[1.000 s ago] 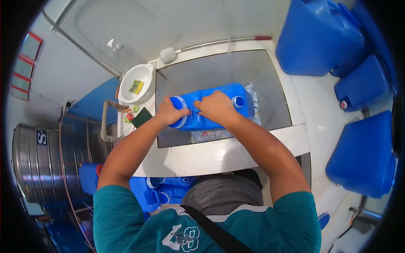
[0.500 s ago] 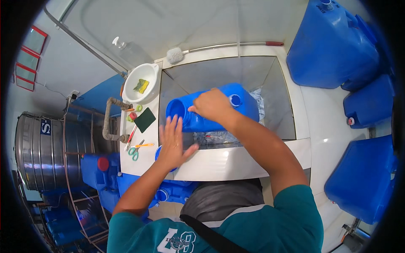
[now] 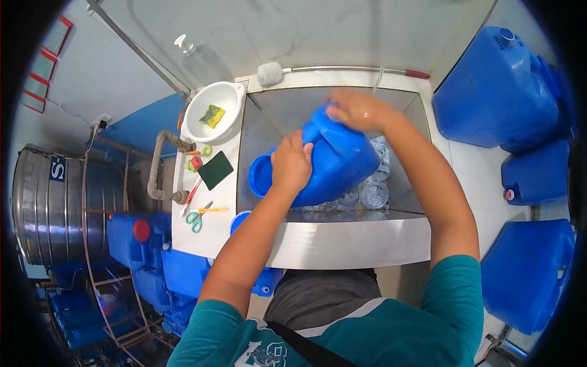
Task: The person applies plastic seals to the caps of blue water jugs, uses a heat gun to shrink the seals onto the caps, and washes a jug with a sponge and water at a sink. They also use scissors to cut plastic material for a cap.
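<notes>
A blue plastic jug (image 3: 343,164) lies tilted over a grey sink (image 3: 406,205), its wide round mouth facing left. My left hand (image 3: 291,164) is closed over the jug's upper side, by its handle, just right of the mouth. At the jug's far upper corner, my right hand (image 3: 358,110) curls its fingers over the edge; they are slightly blurred. Beneath the jug, several clear ridged plastic pieces (image 3: 374,194) lie in the sink. A round blue lid (image 3: 239,221) on the counter is partly hidden by my left forearm.
Left of the sink stand a white basin (image 3: 234,125) holding a sponge (image 3: 212,115), a dark green scouring pad (image 3: 215,170) and scissors (image 3: 195,220). A long-handled brush (image 3: 269,74) lies along the back ledge. Blue containers (image 3: 495,92) line the right side.
The jug has turned, its right end swinging up and away. My left hand moved from beside the mouth onto the jug; my right hand shifted to its far corner.
</notes>
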{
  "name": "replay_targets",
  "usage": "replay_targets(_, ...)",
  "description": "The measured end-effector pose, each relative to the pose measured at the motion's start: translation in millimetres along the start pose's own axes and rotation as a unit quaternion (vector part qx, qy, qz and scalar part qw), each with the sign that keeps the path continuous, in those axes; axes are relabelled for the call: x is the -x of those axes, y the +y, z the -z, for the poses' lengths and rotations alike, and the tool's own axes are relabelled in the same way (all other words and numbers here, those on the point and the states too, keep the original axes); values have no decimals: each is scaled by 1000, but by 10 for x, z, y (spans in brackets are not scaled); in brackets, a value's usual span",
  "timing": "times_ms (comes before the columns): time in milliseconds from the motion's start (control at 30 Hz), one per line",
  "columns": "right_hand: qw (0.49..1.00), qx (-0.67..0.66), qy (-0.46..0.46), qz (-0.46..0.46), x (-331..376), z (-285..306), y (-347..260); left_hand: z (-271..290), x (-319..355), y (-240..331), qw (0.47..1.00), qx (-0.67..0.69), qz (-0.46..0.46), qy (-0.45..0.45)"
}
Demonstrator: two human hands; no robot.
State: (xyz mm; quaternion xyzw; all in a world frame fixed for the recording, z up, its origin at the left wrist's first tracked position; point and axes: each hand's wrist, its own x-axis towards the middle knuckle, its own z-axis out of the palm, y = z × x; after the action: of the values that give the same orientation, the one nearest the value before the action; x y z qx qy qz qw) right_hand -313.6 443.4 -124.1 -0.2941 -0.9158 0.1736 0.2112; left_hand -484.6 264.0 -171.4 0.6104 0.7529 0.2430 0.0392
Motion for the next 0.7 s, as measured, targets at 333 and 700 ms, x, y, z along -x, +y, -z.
replay_targets(333, 915, 205, -114, -328, -277, 17, 160, -75, -334, 434, 998, 26, -18, -59)
replay_targets(700, 982, 125, -66, -123, -708, -144, -934, 108, 144, 453, 961, 60, -268, 40)
